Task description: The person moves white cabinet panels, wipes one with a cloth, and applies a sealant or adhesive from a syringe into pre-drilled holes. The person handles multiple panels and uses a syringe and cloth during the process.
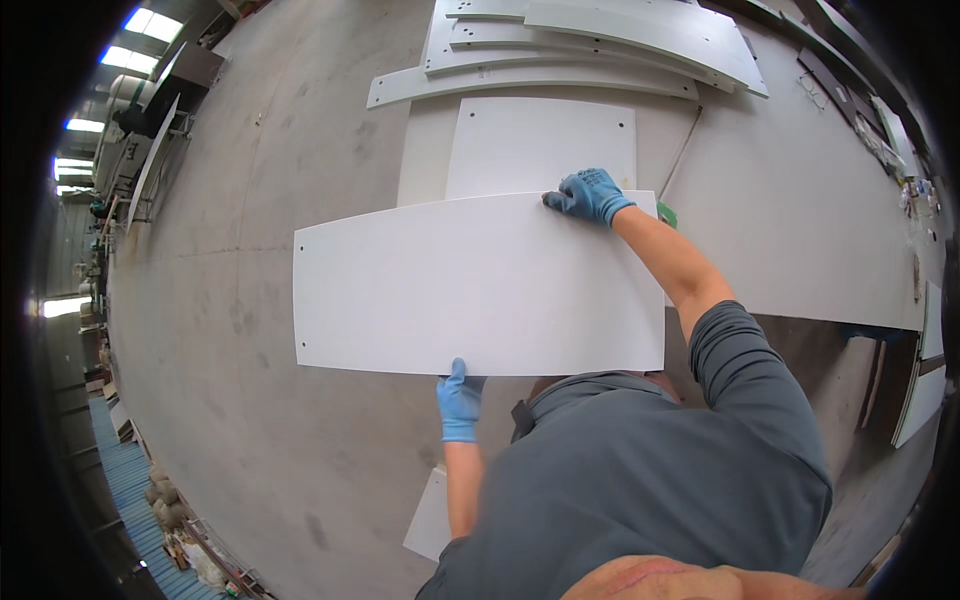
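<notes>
A long white board (470, 285) lies level in front of me, with small dark holes at its left corners. My left hand (460, 405), in a blue glove, grips the middle of the near edge, thumb on top and fingers hidden underneath. My right hand (592, 195), in a matching blue glove with dark fingertips, is closed on the far edge toward the right end. Past that edge, another white board (545, 145) with dark holes lies partly covered by the first. A small green thing (667, 214) shows beside the right end; its kind is unclear.
Several white boards (590, 45) are stacked at the far side. A large pale table surface (790, 220) extends to the right. Another white panel (428, 518) is low, near my left forearm. Machinery (150, 130) stands far left on the concrete floor (220, 330).
</notes>
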`<state>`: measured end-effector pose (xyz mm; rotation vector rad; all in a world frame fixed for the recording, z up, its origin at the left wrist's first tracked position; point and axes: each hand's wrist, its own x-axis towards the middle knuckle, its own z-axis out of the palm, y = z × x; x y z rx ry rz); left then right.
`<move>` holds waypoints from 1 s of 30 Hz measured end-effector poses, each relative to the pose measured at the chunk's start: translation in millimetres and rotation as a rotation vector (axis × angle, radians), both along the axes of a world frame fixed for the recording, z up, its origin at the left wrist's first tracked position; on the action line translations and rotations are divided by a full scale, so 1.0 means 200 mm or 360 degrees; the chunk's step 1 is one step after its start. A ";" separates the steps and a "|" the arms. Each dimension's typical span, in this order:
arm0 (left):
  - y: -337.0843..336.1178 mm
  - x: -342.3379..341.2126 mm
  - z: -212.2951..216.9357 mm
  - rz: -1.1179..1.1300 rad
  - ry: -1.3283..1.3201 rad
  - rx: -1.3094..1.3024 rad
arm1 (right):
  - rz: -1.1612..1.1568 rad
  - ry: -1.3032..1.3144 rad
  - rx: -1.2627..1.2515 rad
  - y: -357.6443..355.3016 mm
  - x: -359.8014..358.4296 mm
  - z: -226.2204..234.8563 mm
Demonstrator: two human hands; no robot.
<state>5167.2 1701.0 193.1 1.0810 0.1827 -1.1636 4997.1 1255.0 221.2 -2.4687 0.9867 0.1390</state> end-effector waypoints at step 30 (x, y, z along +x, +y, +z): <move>-1.24 0.31 -0.14 -0.0432 0.0153 0.0436 | -0.1385 -0.0597 -0.0673 -0.69 -0.73 -0.17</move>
